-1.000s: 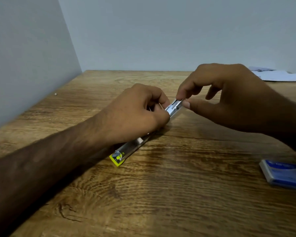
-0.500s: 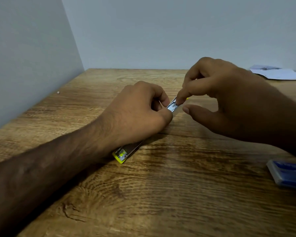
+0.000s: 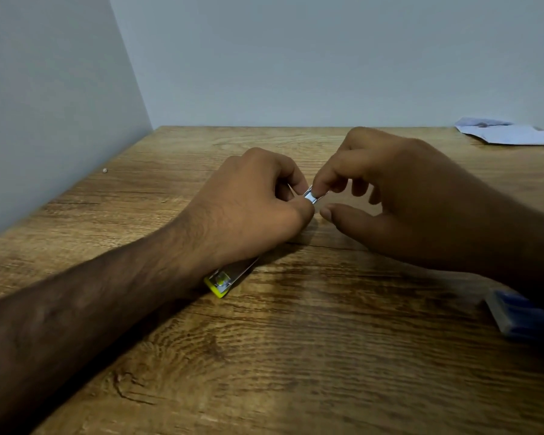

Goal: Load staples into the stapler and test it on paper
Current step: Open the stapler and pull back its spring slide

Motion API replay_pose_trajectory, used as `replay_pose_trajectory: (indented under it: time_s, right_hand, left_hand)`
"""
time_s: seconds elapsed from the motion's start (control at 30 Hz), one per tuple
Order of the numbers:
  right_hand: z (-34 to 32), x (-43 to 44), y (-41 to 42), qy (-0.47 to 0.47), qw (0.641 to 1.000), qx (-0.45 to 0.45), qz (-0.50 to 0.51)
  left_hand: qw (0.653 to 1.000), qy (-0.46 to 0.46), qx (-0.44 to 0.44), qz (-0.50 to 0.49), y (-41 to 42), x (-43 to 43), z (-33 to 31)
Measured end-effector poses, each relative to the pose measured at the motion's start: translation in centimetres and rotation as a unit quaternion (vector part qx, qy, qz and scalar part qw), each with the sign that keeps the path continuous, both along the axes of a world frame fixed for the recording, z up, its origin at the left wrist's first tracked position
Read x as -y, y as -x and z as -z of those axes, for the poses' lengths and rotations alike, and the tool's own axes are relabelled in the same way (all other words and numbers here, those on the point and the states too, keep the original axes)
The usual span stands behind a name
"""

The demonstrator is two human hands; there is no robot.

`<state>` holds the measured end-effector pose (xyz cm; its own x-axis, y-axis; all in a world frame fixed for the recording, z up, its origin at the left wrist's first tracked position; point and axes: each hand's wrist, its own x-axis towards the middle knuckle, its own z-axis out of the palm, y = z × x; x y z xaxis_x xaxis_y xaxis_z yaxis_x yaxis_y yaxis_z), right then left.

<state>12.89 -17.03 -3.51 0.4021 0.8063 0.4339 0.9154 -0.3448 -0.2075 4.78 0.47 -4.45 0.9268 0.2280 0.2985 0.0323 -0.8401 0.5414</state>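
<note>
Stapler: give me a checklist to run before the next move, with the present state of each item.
1. Stapler lies on the wooden table, pinned under the left hand: ok.
2. Right hand fingers on the metal front end: ok.
3. Staple strip seated in the channel: cannot tell, the hands hide it.
4. Blue staple box within reach by the right forearm: ok.
5. Paper ready for the test: not ok, it lies at the far right corner, not under the stapler.
</note>
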Motion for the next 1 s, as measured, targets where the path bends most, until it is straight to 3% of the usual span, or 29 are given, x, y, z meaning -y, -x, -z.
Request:
replay_pose_trajectory:
  time_s: [0.23, 0.47, 0.6, 0.73, 1.0]
  right_hand:
    - [0.3, -0.7, 0.1, -0.067, 0.990, -0.120, -0.007]
    - [0.5, -0.9, 0.0, -0.070, 0.991, -0.109, 0.039]
    - [0.6, -0.7, -0.1, -0.060, 0.991, -0.099, 0.061]
    - [0.5, -0.6, -0.7, -0.075, 0.985, -0.144, 0.068]
    - [-0.7, -0.3, -0.9, -0.137, 0.954, -0.263, 0.047]
  left_hand:
    - [1.000, -0.002, 0.009, 0.019, 0.1, -0.2, 0.0]
    - [0.999, -0.004, 0.009, 0.046, -0.1, -0.3, 0.1]
    - [0.997, 0.061, -0.003, 0.047, -0.3, -0.3, 0.2]
    - [0.983, 0.171, -0.020, 0.063, -0.2, -0.5, 0.2]
    - [0.968, 0.221, -0.064, 0.098, 0.0, -0.8, 0.1]
